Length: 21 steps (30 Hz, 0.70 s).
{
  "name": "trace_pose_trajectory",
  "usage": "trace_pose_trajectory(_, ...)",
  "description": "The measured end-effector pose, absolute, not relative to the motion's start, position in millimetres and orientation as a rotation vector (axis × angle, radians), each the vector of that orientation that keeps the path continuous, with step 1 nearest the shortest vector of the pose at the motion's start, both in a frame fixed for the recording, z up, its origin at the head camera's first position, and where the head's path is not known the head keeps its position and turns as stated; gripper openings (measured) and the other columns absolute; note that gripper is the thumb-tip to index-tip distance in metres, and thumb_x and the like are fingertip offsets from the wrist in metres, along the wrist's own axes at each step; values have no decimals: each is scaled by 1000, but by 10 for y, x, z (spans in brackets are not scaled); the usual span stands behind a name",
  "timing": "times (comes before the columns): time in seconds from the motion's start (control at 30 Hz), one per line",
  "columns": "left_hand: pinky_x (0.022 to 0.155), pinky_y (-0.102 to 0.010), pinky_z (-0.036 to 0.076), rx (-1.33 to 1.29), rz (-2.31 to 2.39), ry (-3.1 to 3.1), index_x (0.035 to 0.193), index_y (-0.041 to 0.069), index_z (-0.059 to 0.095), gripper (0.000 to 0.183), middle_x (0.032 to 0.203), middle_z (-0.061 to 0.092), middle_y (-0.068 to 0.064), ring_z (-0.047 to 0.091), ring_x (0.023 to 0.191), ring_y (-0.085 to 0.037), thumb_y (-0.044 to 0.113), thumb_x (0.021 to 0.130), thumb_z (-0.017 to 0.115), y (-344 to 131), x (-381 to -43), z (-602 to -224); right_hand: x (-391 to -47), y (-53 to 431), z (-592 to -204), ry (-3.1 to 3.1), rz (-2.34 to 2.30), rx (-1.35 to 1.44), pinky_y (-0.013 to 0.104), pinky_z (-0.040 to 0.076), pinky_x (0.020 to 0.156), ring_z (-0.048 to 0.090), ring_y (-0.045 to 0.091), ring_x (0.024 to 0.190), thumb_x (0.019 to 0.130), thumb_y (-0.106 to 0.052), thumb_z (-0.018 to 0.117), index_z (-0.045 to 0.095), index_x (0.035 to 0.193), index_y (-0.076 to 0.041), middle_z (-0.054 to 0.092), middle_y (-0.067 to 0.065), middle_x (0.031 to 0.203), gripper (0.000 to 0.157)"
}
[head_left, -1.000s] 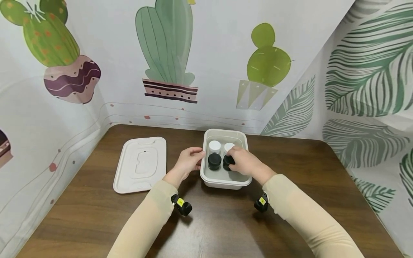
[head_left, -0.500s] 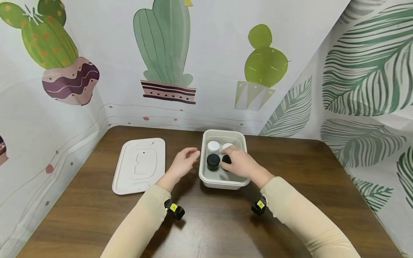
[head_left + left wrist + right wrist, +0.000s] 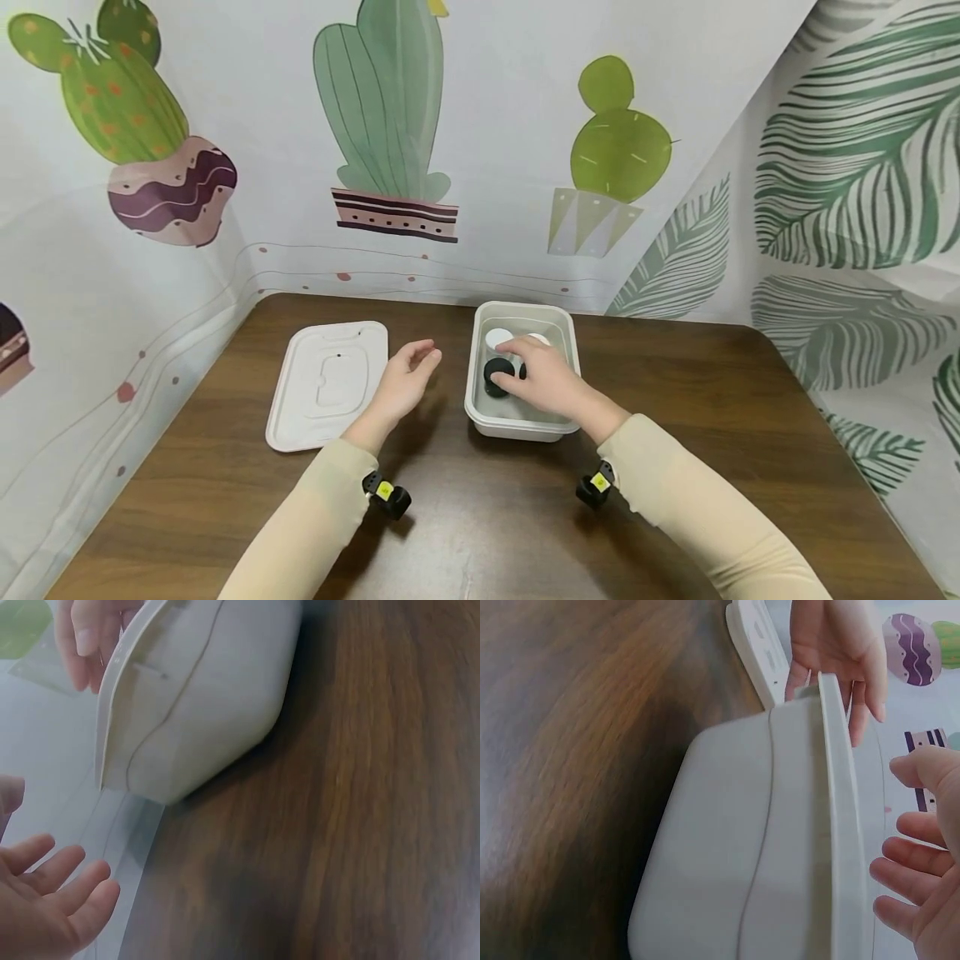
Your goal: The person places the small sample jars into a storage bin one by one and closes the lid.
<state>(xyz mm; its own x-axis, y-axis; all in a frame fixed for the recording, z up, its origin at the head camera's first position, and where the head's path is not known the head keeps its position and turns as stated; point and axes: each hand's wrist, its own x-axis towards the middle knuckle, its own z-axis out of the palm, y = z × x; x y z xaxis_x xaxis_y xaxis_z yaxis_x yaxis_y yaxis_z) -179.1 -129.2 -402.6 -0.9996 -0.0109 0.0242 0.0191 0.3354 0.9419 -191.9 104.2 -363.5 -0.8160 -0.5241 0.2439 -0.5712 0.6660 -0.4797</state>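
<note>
A light grey plastic box [image 3: 517, 429] stands at the back middle of the table. Inside it are small jars: a white-topped one [image 3: 498, 337] at the back left, a black one [image 3: 496, 367] at the front left. My right hand [image 3: 553, 377] hovers over the box with fingers spread, thumb in front of the front-left black jar. It largely hides the right-hand white jar [image 3: 540, 338] and black jar. In the right wrist view that hand [image 3: 930, 855] shows above the rim with nothing in its grasp. Left of the box, my left hand [image 3: 401, 382] is held in the air, fingers relaxed and holding nothing.
A flat pale lid [image 3: 330, 387] lies on the brown wooden table [image 3: 480, 517], left of the box. Behind the table hangs a white cloth [image 3: 510, 167] printed with cacti and leaves. Black wrist cameras sit at both cuffs.
My left hand has drawn away leftward from the box's rim. My right hand has come off the front-right black jar and shifted left toward the front-left one.
</note>
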Motion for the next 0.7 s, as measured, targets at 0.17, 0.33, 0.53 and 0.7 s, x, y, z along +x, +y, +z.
trace_pose_trajectory(0.17,105,-45,40,37,-1795,-2544,135,3,46,46,137,50,-18,47,127,-32,30,98,49,-1426,-1772,-4038,-1905,944,-3624,-2793,920,904,41,42,101,53,26,119,86,-31,66,58,124,-3,60,12,125,48)
trace_pose_trajectory(0.33,105,-46,39,98,-1846,-2525,137,3,43,47,141,45,-17,45,130,-32,30,98,48,-1506,-1726,-4031,-1895,848,-3610,-2794,968,929,41,41,104,51,26,123,86,-30,65,57,126,-2,59,12,127,49)
trace_pose_trajectory(0.53,97,-44,44,134,-1781,-2532,137,2,44,48,139,48,-17,50,123,-32,31,98,49,-1622,-1707,-4069,-1900,745,-3601,-2789,974,966,40,43,101,53,25,121,86,-30,65,56,127,-3,58,12,128,50)
trace_pose_trajectory(0.7,100,-42,43,173,-1731,-2551,137,2,44,49,138,49,-17,51,122,-32,31,98,48,-1765,-1682,-4088,-1881,628,-3584,-2780,1012,1008,39,42,103,51,25,124,87,-30,64,55,128,-3,56,12,131,50)
